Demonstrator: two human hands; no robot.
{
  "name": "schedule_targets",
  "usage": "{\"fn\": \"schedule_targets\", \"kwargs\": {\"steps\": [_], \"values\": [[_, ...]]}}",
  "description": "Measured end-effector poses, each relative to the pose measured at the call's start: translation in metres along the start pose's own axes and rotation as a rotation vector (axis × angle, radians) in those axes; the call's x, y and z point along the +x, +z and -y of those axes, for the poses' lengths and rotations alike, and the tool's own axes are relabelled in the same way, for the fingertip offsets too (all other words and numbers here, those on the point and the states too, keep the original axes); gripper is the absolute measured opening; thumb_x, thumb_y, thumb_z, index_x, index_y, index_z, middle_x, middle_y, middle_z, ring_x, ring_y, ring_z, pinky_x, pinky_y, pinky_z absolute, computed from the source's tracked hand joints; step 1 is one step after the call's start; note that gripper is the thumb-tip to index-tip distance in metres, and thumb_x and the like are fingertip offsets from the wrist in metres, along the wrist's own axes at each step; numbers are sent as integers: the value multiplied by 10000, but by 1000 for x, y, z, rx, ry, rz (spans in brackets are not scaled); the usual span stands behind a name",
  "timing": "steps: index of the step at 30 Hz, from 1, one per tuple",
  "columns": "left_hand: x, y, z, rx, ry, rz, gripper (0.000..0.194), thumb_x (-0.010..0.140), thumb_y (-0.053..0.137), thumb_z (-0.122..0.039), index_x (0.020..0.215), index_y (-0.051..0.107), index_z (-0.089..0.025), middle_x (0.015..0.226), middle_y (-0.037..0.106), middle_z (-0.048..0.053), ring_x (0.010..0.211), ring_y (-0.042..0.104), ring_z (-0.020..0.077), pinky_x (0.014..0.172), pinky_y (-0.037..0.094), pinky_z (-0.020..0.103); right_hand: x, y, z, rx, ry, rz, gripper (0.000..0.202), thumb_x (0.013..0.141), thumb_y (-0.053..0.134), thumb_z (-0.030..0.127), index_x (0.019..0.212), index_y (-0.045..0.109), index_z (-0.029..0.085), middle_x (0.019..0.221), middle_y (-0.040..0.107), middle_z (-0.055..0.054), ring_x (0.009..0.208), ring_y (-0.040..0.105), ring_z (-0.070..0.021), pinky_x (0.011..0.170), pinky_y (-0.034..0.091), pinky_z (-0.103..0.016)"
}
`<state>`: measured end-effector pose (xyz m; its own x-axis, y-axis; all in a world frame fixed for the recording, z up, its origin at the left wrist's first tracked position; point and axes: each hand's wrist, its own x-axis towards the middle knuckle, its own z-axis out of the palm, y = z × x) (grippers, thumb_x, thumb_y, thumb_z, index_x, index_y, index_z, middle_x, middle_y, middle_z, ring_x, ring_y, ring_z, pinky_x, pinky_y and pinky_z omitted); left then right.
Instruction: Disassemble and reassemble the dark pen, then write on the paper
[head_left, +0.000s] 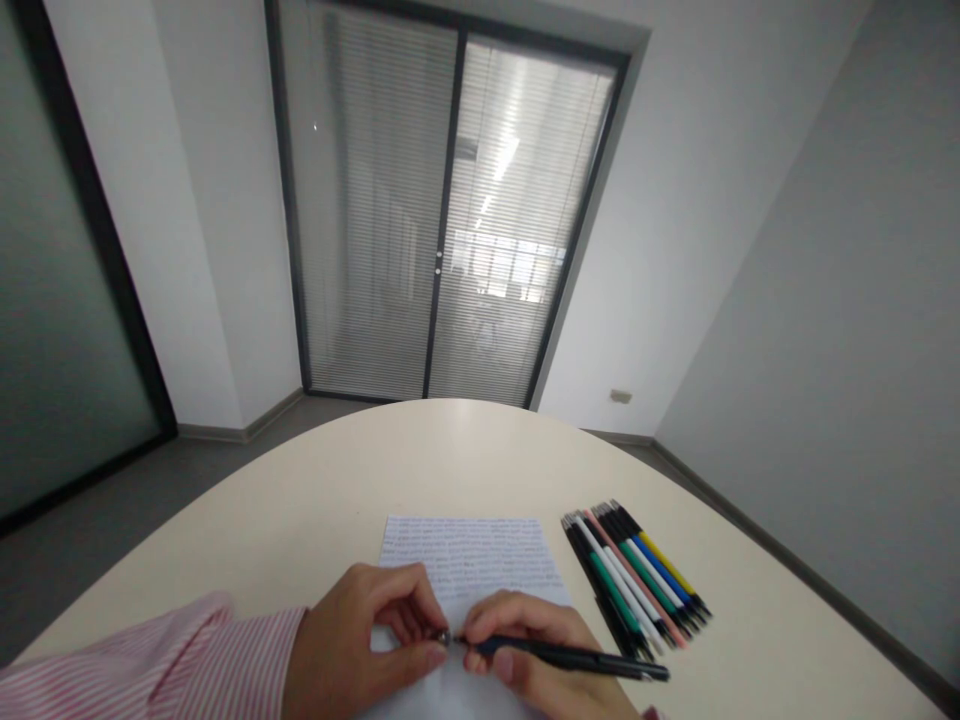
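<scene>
My right hand (536,645) grips a dark pen (577,657), its narrow end pointing left. Thumb and fingertip of my left hand (375,635) pinch a small shiny metal piece (445,637) right by that narrow end. Whether the piece touches the pen I cannot tell, and its exact kind is too small to make out. Under both hands lies a sheet of paper (469,545) with lines of handwriting on its upper part. The lower part of the sheet is partly hidden by my hands.
A row of several pens (637,580) in black, green, white, pink, blue and yellow lies right of the paper. Everything rests on a round cream table (300,520). Beyond its far edge stand glass panels with blinds (375,220) and grey-white walls.
</scene>
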<state>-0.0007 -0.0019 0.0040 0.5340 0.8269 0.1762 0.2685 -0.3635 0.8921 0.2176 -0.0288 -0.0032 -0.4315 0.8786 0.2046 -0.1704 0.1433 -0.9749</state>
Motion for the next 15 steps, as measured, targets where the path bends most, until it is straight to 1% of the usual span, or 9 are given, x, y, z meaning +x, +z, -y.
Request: {"fn": "schedule_targets", "kwargs": {"steps": [5,7,9,11,13,15], "values": [[-5,2,-5,66,50,-48,157,775,692,-320,740,666,-169,674,700,-11,616,642,130,611,494,177,-2,1,3,-1,14,-16,193,797,710,393,908,773,249,812,737,-46,793,632,-188,728,453,-301],[-8,1,-5,133,61,-69,125,789,687,-302,751,671,-184,676,700,-25,631,645,129,621,484,173,-2,2,3,17,20,-29,191,784,722,389,889,778,240,792,733,-43,786,628,-187,735,453,-301],[-9,0,-1,255,72,-76,77,797,681,-261,756,667,-197,679,695,-38,644,647,125,638,471,173,-3,2,3,72,11,-64,204,766,735,393,874,780,226,787,722,-36,776,622,-183,743,448,-298],[-8,-2,6,404,102,-73,33,804,664,-200,773,655,-204,685,686,-48,646,645,118,653,456,176,-3,3,2,148,21,-129,202,750,749,377,869,780,216,787,717,-28,783,616,-178,763,439,-290],[-6,-4,13,501,153,-58,71,823,616,-150,799,646,-210,719,688,-43,669,647,124,674,446,192,-4,3,2,194,51,-190,184,740,761,346,866,781,213,791,722,-24,798,613,-176,785,433,-286],[-4,-6,20,538,186,-59,143,835,571,-121,901,646,-223,778,694,-29,720,648,143,705,442,216,-3,4,2,192,69,-206,183,735,769,344,860,786,212,780,731,-27,790,617,-179,785,434,-290]]}}
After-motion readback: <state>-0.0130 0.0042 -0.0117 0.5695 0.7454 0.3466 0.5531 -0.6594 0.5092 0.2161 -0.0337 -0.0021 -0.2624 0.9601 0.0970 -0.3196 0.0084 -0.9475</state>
